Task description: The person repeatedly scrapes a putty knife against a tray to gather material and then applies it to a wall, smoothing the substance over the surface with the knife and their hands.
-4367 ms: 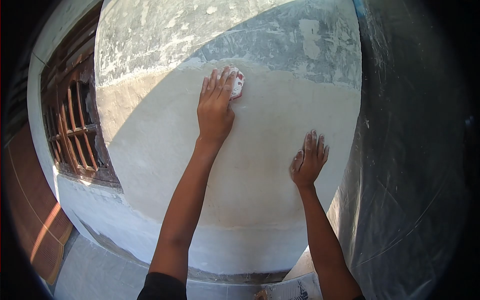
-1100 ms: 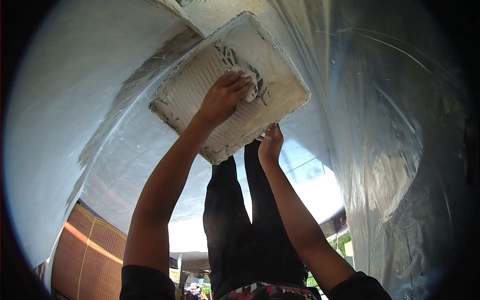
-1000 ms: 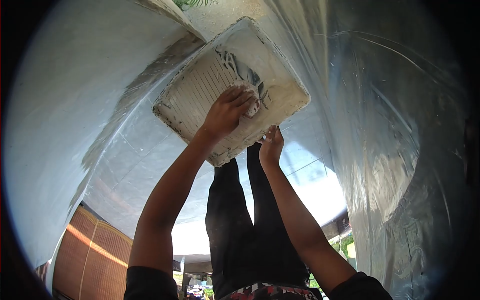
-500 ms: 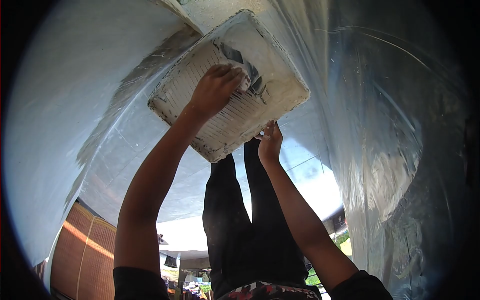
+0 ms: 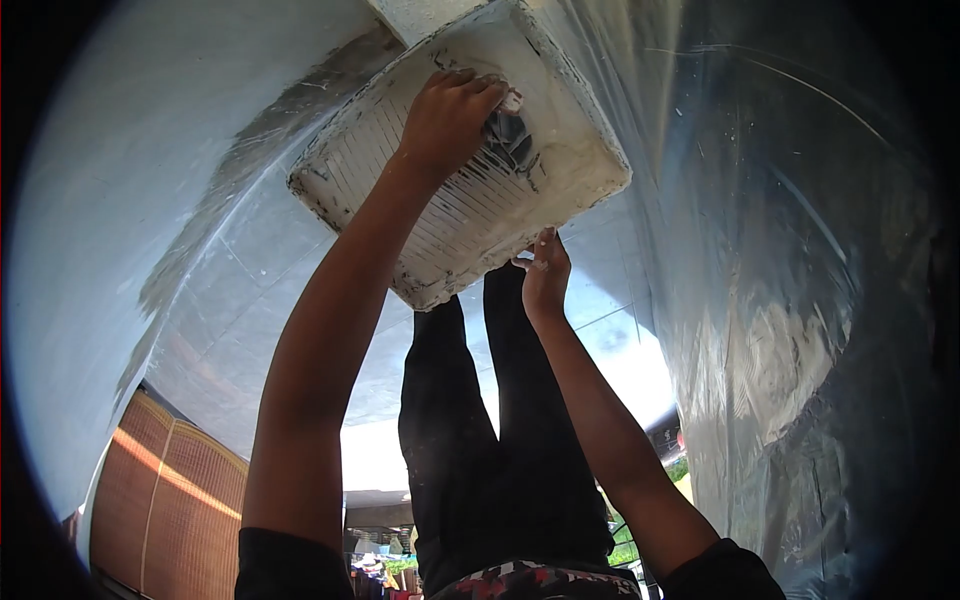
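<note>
- Paint tray (image 5: 575, 185), coated in pale paste, sat tilted cornerwise in front of me, above my legs in black trousers (image 5: 495, 480); its top corner had slipped out of view since half a second before.
- Leftmost, the pale wall (image 5: 130, 170) curved past a brown panel (image 5: 165, 505) with a bright stripe of sun on it.
- Next came my left hand (image 5: 450, 112), over the ridged part, its fingers bent and held close together around a white-smeared pad (image 5: 511, 101). It had moved up the tray from the earlier frame, and more of the dark patch (image 5: 508, 140) showed below it. Under my palm, I cannot tell how the thumb lay.
- Right of that, my right hand (image 5: 545, 275) kept hold of the lower right edge, thumb and fingers pinching the rim, white paste on the tips.
- Rightmost, clear plastic sheeting (image 5: 740, 260) hung beside my forearm.
</note>
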Tool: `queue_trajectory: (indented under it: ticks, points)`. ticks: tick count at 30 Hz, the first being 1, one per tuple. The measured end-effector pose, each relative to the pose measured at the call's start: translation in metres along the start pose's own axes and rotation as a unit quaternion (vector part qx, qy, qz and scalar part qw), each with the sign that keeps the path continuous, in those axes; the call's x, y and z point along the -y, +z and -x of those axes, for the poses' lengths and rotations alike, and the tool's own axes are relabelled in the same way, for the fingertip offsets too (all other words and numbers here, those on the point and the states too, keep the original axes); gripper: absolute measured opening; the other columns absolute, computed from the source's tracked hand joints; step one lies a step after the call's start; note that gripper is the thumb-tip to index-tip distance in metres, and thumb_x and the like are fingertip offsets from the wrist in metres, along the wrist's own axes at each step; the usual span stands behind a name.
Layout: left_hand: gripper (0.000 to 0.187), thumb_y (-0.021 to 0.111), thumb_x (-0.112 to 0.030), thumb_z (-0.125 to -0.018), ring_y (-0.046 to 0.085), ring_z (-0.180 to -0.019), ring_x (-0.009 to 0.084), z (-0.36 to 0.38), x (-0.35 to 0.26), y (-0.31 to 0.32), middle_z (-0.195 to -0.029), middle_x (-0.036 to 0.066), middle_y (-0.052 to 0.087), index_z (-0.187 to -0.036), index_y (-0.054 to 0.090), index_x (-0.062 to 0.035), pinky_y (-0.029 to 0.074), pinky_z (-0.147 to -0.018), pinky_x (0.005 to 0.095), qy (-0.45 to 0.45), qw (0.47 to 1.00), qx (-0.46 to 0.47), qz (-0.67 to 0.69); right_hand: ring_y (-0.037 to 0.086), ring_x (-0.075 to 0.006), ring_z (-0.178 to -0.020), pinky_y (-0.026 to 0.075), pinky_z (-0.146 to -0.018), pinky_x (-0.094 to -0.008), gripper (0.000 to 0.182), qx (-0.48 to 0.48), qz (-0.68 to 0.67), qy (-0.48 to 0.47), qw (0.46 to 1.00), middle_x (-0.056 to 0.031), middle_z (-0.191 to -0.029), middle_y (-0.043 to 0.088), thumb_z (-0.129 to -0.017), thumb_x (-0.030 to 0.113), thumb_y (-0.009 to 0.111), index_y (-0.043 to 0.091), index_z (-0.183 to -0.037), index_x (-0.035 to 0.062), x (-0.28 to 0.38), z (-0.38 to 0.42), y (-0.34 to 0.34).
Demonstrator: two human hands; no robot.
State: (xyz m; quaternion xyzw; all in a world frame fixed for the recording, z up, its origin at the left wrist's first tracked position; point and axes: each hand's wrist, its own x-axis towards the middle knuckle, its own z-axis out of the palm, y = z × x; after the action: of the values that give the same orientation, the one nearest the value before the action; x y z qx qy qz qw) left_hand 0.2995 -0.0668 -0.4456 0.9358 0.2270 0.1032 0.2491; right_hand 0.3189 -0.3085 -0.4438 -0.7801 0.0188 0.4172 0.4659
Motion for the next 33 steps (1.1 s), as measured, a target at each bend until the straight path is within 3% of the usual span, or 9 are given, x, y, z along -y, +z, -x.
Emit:
queue_trajectory:
  ticks: [3,10,14,17,19,20,22,30,33]
  points:
    - [0.05,0.062,0.007,-0.073,0.063,-0.122,0.0311,0.029,-0.003,0.027,-0.124,0.013,0.069,-0.122,0.066,-0.0051,0.047,-0.106,0.0448,0.046,0.996,-0.06,-0.046,0.056,-0.0181,-0.075,0.051,-0.069,-0.0332,0.056,-0.006,0.013,0.0,1.0,-0.0098,-0.085,0.059,-0.109,0.046,0.035,0.06,-0.117,-0.0043,-0.001,0.0,0.0]
    - [0.046,0.069,0.0,-0.077,0.065,-0.12,0.0304,0.124,-0.074,0.015,-0.125,0.013,0.069,-0.122,0.066,-0.0049,0.049,-0.104,0.0448,0.0,0.998,0.029,0.052,0.056,-0.0208,-0.074,0.052,-0.066,-0.0349,0.06,0.027,0.03,0.027,0.999,-0.013,-0.088,0.064,-0.109,0.047,0.035,0.06,-0.113,-0.0078,-0.01,-0.008,-0.009]
    - [0.048,0.068,0.003,-0.077,0.068,-0.113,0.0324,0.133,-0.083,-0.03,-0.12,0.014,0.072,-0.124,0.066,-0.0054,0.053,-0.097,0.0439,-0.129,0.979,0.056,0.145,0.068,-0.0258,-0.089,0.056,-0.076,-0.038,0.067,0.062,0.028,0.032,0.997,-0.018,-0.113,0.068,-0.107,0.054,0.034,0.057,-0.131,-0.0042,-0.002,-0.005,-0.02]
    - [0.042,0.065,0.002,-0.085,0.071,-0.105,0.0309,0.134,-0.088,-0.07,-0.115,0.016,0.073,-0.127,0.066,-0.0062,0.056,-0.092,0.0391,-0.186,0.963,-0.048,0.188,0.069,-0.0308,-0.103,0.057,-0.08,-0.0437,0.077,0.096,0.062,0.063,0.992,-0.0188,-0.129,0.066,-0.105,0.062,0.028,0.053,-0.139,-0.0028,0.01,-0.002,-0.035]
    - [0.033,0.06,-0.003,-0.094,0.071,-0.108,0.0263,0.13,-0.101,-0.108,-0.119,0.018,0.072,-0.126,0.065,0.0011,0.052,-0.093,0.033,-0.353,0.869,-0.122,0.326,0.069,-0.0319,-0.103,0.057,-0.081,-0.0443,0.078,0.124,0.09,0.068,0.986,-0.0188,-0.129,0.066,-0.105,0.062,0.027,0.053,-0.139,-0.0029,0.018,-0.002,-0.049]
    - [0.033,0.06,-0.003,-0.094,0.071,-0.108,0.0263,0.129,-0.106,-0.121,-0.119,0.018,0.072,-0.126,0.065,0.0011,0.052,-0.093,0.033,-0.35,0.869,-0.14,0.32,0.069,-0.033,-0.104,0.057,-0.081,-0.0448,0.079,0.145,0.116,0.086,0.979,-0.0189,-0.13,0.066,-0.105,0.063,0.026,0.053,-0.139,-0.0031,0.023,-0.002,-0.055]
    - [0.029,0.057,-0.008,-0.101,0.067,-0.103,0.0165,0.126,-0.114,-0.149,-0.115,0.013,0.073,-0.126,0.063,0.0057,0.049,-0.091,0.0294,-0.415,0.732,-0.269,0.468,0.069,-0.0325,-0.104,0.056,-0.081,-0.0448,0.08,0.169,0.142,0.07,0.973,-0.0188,-0.13,0.066,-0.104,0.063,0.026,0.053,-0.138,-0.0033,0.037,-0.001,-0.063]
    - [0.024,0.058,-0.018,-0.104,0.06,-0.09,0.0079,0.129,-0.156,-0.278,-0.101,0.002,0.069,-0.116,0.066,0.001,0.048,-0.082,0.0263,-0.342,0.575,-0.448,0.593,0.068,-0.0292,-0.104,0.055,-0.081,-0.0416,0.082,0.239,0.202,-0.014,0.95,-0.0169,-0.13,0.066,-0.104,0.064,0.025,0.055,-0.137,-0.0043,0.142,0.02,-0.046]
    - [0.025,0.06,-0.02,-0.104,0.062,-0.092,0.0092,0.126,-0.159,-0.331,-0.103,0.003,0.069,-0.117,0.065,0.0005,0.049,-0.084,0.0277,-0.278,0.574,-0.502,0.584,0.068,-0.0297,-0.106,0.055,-0.083,-0.0413,0.08,0.262,0.16,-0.049,0.951,-0.0164,-0.131,0.066,-0.104,0.064,0.026,0.055,-0.138,-0.0033,0.207,0.034,-0.019]
